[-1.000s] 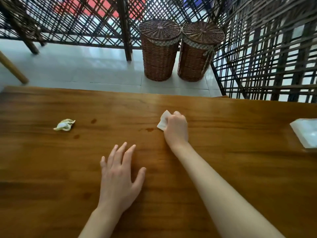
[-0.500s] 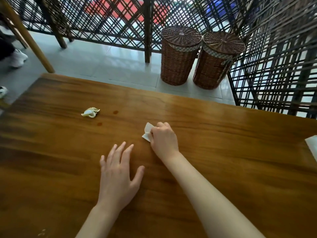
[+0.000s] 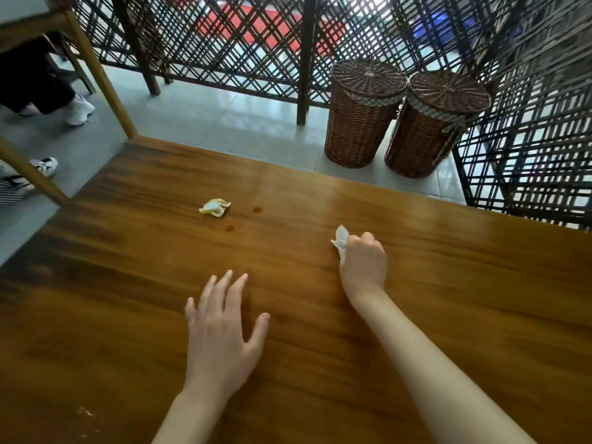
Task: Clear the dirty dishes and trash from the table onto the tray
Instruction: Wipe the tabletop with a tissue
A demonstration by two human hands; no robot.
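Note:
My right hand [image 3: 363, 265] is closed around a white tissue [image 3: 340, 238], pressing it onto the wooden table [image 3: 448, 283] right of centre. A corner of the tissue sticks out to the left of my fingers. My left hand [image 3: 221, 334] lies flat on the table with its fingers spread and holds nothing. A crumpled, yellow-stained tissue [image 3: 215, 207] sits on the far left part of the table. Two small dark stains [image 3: 257, 209] [image 3: 229, 228] mark the wood just right of it. No tray or dishes are in view.
Two lidded wicker baskets [image 3: 365, 113] [image 3: 435, 123] stand on the floor beyond the table's far edge, before a dark lattice screen [image 3: 256, 43]. A wooden chair leg [image 3: 99, 75] and a person's shoes [image 3: 78, 108] are at the far left.
The camera has swung left, so the white object at the table's right edge has left the view. My right hand has slid the tissue across the table. My left hand stays flat.

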